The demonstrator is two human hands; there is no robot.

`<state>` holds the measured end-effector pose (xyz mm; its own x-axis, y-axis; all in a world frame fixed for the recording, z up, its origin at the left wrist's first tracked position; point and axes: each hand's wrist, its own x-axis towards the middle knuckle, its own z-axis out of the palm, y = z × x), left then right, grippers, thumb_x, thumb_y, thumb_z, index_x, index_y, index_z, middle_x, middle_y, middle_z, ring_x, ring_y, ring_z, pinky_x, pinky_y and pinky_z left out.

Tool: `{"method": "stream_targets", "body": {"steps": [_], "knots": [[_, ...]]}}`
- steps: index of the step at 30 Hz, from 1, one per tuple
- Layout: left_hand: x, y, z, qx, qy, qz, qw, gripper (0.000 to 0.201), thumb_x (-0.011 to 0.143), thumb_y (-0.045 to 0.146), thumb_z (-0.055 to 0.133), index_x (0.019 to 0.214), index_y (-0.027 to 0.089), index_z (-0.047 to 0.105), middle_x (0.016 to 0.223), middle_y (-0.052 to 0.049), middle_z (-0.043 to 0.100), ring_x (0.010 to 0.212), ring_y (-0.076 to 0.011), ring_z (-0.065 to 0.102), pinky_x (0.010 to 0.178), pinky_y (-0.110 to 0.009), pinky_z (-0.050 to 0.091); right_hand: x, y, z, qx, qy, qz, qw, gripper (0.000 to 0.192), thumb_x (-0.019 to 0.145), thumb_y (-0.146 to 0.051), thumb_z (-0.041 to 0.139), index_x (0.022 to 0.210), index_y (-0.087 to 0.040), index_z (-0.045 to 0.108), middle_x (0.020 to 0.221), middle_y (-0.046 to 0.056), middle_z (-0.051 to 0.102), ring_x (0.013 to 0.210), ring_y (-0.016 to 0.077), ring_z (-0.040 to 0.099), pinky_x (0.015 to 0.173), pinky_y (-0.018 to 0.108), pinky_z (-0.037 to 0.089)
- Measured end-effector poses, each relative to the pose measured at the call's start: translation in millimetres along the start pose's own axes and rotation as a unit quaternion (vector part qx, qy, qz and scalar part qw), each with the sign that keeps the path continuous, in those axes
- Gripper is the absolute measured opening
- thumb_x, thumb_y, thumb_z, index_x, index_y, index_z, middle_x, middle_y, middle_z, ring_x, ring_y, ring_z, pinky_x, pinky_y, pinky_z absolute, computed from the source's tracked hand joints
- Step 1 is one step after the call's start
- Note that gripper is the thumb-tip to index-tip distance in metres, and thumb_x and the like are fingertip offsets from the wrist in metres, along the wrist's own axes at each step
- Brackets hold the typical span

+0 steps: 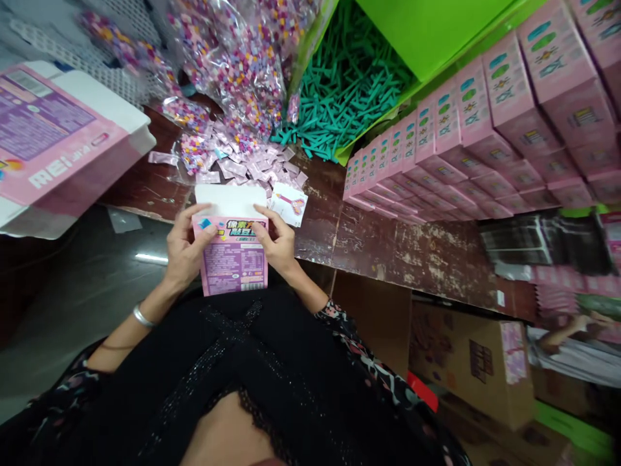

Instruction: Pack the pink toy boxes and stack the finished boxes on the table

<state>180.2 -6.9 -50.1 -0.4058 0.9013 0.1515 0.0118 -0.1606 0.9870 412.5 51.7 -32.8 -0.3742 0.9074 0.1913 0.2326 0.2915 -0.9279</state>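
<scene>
I hold a small pink box (235, 259) upright in front of me, its white top flap open. My left hand (185, 249) grips its left side, thumb on the front. My right hand (276, 243) grips its right side, thumb on the top edge. Just beyond the box, a pile of small pink sachets (242, 165) lies on the worn brown table (388, 239), with a white leaflet (288, 204) next to my right hand. Clear bags of coloured beads (233, 65) lie behind the sachets.
Rows of closed pink boxes (485, 142) are stacked at the right. A green bin of teal plastic sticks (349, 84) stands at the back. A large flat pink carton (53, 142) sits at left. Cardboard boxes (466, 362) stand below the table; another person's arm (567, 333) shows at far right.
</scene>
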Motion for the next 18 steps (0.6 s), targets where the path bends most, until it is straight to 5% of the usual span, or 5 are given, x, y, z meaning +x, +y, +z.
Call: {"method": "stream_targets", "body": {"steps": [4, 7, 10, 15, 18], "knots": [[10, -19, -2.6, 0.019, -0.003, 0.003, 1.000, 0.062, 0.109, 0.078, 0.088, 0.093, 0.019, 0.084, 0.101, -0.009, 0.078, 0.091, -0.0206, 0.069, 0.081, -0.032, 0.059, -9, 6, 8, 0.031, 0.056, 0.037, 0.997, 0.061, 0.120, -0.082, 0.058, 0.114, -0.025, 0.076, 0.114, 0.008, 0.081, 0.100, 0.0235, 0.074, 0.103, 0.044, 0.068], [19, -28, 5.1, 0.003, 0.032, 0.036, 0.999, 0.067, 0.097, 0.084, 0.099, 0.097, 0.021, 0.075, 0.102, -0.006, 0.075, 0.096, -0.0198, 0.072, 0.089, -0.032, 0.060, -8, 6, 8, 0.064, 0.101, 0.054, 0.991, 0.063, 0.110, -0.091, 0.067, 0.115, -0.027, 0.066, 0.129, 0.011, 0.078, 0.115, 0.0252, 0.076, 0.107, 0.044, 0.066], [23, -28, 10.8, -0.036, 0.041, 0.047, 0.997, 0.078, 0.085, 0.087, 0.107, 0.103, 0.026, 0.062, 0.088, 0.001, 0.070, 0.078, -0.0177, 0.073, 0.077, -0.031, 0.060, -5, 2, 4, 0.110, 0.120, 0.073, 0.984, 0.071, 0.098, -0.094, 0.081, 0.117, -0.030, 0.059, 0.123, 0.008, 0.077, 0.114, 0.0242, 0.076, 0.107, 0.044, 0.065], [37, -2, -6.0, -0.042, -0.102, -0.012, 0.994, 0.061, 0.088, 0.072, 0.108, 0.086, 0.023, 0.071, 0.079, -0.004, 0.077, 0.068, -0.0191, 0.072, 0.066, -0.032, 0.058, 12, -12, -24, 0.135, -0.035, 0.065, 0.988, 0.076, 0.087, -0.093, 0.093, 0.086, -0.028, 0.055, 0.091, -0.001, 0.069, 0.087, 0.0184, 0.064, 0.096, 0.040, 0.063], [47, 22, -17.6, 0.021, -0.201, -0.019, 0.979, 0.042, 0.076, 0.049, 0.118, 0.095, 0.023, 0.091, 0.090, -0.007, 0.083, 0.075, -0.0196, 0.071, 0.064, -0.031, 0.054, 25, -22, -46, 0.116, -0.152, 0.054, 0.980, 0.064, 0.088, -0.083, 0.099, 0.106, -0.024, 0.082, 0.121, 0.006, 0.088, 0.110, 0.0228, 0.077, 0.113, 0.044, 0.065]]}}
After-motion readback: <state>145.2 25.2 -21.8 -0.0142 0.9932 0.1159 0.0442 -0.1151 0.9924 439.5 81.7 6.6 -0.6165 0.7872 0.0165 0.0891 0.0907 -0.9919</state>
